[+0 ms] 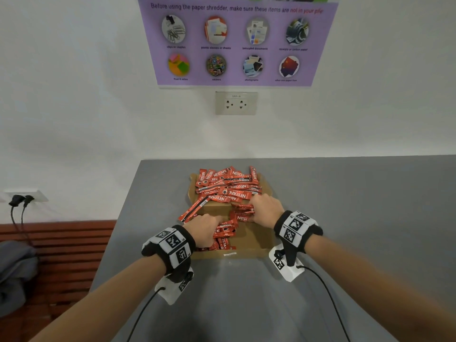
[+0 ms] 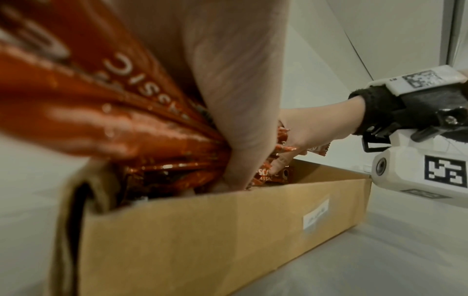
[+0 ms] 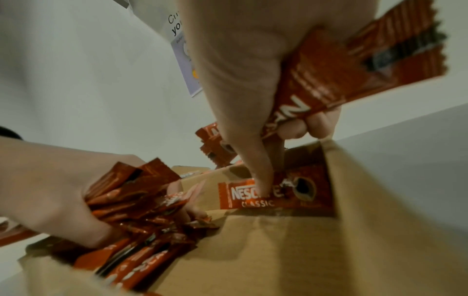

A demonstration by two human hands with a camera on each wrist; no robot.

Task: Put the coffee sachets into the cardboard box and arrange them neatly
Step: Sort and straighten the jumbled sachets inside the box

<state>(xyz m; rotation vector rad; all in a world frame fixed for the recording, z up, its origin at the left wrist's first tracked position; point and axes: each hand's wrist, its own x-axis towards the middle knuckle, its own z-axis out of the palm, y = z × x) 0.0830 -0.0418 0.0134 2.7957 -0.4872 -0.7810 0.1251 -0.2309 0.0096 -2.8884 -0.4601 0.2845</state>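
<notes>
An open cardboard box (image 1: 256,243) sits on the grey table, with a pile of red coffee sachets (image 1: 229,185) heaped on its far flap. My left hand (image 1: 206,229) grips a bundle of sachets (image 2: 121,128) at the box's left end. My right hand (image 1: 265,209) grips several sachets (image 3: 336,76) over the box's right part, its thumb pressing a sachet (image 3: 276,192) against the box's inner wall. Both hands show from below: the left hand (image 3: 58,192) in the right wrist view, the right hand (image 2: 314,130) in the left wrist view. The box's near wall (image 2: 215,236) carries a white label.
The grey table (image 1: 357,206) runs to the white wall behind; its left edge drops to a red slatted bench (image 1: 61,248) with a grey bag. A wall socket (image 1: 236,102) and a purple poster (image 1: 234,40) hang above. Cables trail from both wrist cameras.
</notes>
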